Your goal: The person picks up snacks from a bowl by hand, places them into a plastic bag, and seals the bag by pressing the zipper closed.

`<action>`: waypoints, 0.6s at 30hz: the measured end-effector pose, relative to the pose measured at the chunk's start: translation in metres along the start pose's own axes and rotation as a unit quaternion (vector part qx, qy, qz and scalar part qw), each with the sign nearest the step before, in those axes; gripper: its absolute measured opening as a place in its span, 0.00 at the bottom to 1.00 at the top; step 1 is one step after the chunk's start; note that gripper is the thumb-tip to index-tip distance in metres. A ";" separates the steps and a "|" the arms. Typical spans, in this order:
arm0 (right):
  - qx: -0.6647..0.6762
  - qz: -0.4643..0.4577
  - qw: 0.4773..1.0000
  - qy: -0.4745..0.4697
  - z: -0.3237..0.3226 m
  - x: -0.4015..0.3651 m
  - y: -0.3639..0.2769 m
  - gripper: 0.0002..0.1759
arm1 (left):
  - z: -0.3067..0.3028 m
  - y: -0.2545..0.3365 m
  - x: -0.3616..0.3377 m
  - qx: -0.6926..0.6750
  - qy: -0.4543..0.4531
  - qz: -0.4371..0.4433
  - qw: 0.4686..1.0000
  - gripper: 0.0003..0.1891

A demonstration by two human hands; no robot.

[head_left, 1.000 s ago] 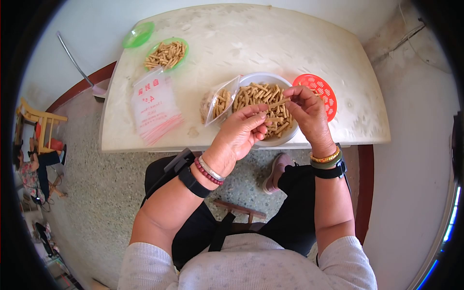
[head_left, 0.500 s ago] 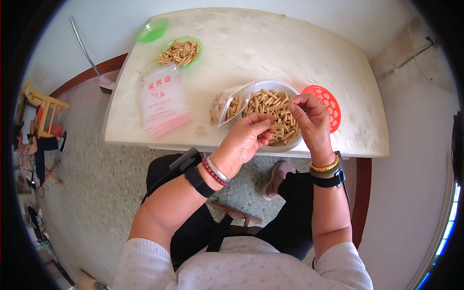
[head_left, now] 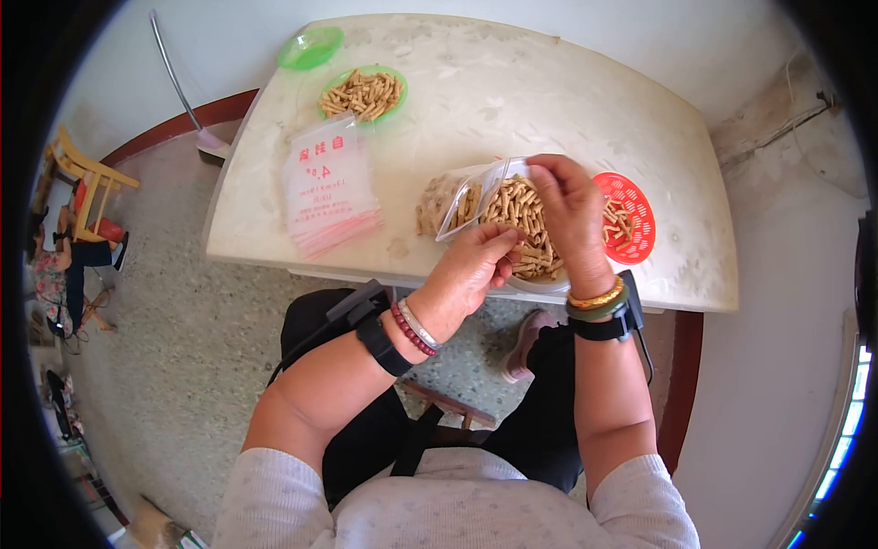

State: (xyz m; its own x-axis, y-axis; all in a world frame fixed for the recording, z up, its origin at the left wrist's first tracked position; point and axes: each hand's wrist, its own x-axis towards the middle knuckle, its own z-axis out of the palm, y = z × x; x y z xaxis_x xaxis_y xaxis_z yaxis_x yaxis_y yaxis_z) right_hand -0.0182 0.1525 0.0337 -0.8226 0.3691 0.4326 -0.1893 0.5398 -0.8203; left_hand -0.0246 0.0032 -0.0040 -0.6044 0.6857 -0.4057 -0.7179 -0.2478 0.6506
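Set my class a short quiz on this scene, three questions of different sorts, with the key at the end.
1. True or false: the red basket has sticks in it.

2. Fill in the missing word: as the person sees it, the open bag is on the ____ side of the bowl.

3. Which of these is nearest to the printed bags?
A. The bowl
B. The plate of sticks
C. The red basket

Key: 1. True. 2. Left. 3. B.
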 end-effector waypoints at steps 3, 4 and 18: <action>0.061 0.104 0.992 -0.024 -0.035 0.000 0.002 0.07 | 0.001 0.001 -0.002 -0.015 0.008 0.014 1.000 0.07; 0.054 0.134 0.988 -0.061 -0.044 -0.002 0.003 0.07 | 0.001 0.002 -0.001 -0.029 0.013 0.027 0.999 0.07; 0.151 0.128 0.961 -0.191 -0.051 -0.034 -0.009 0.06 | 0.012 -0.008 0.008 -0.104 -0.026 0.017 0.994 0.08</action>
State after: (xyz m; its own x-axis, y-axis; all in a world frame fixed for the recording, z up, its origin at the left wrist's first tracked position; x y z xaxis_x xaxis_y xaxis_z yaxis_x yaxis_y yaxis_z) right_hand 0.0386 0.1736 0.0457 -0.9891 0.1242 0.0797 -0.0533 0.2033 -0.9777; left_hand -0.0196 0.0186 -0.0043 -0.6156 0.7069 -0.3483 -0.7558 -0.4045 0.5149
